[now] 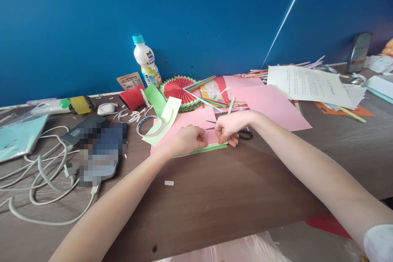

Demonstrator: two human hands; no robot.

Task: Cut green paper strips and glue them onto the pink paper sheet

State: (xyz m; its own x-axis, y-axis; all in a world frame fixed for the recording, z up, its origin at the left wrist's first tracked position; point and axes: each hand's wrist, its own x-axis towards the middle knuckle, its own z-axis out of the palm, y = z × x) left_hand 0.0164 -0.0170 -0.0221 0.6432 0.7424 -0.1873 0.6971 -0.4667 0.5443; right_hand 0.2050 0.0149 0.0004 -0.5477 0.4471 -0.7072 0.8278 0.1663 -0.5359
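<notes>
Two-handedly pinching the pale strip (213,145) with left grip (190,137) and right grip (229,126), prob keeping it straight along the green paper (211,149); can't tell if holding scissors (247,134) too.

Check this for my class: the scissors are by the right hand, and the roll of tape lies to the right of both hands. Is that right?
Not quite: the head view shows the roll of tape to the left of both the left hand and the right hand. The scissors are indeed by the right hand.
</notes>
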